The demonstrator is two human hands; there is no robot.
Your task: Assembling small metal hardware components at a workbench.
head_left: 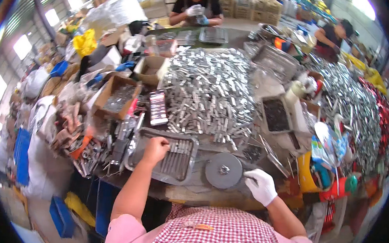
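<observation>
A person's bare left hand (155, 149) rests clenched in a metal tray (145, 134); their gloved right hand (260, 185) pinches beside a grey disc (223, 170).

— What sort of room is this?
— A big workshop hall. Bright windows (22, 46) line the left wall, daylight pouring in.
— And furniture?
— A long cluttered counter (199, 191); stacked cardboard boxes (244, 4) against the far wall, blue crates (61, 216) on the floor (33, 209) below.

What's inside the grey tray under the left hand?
The grey tray holds a row of thin metal strips. The left hand covers its upper-left part, so contents there are hidden.
</observation>
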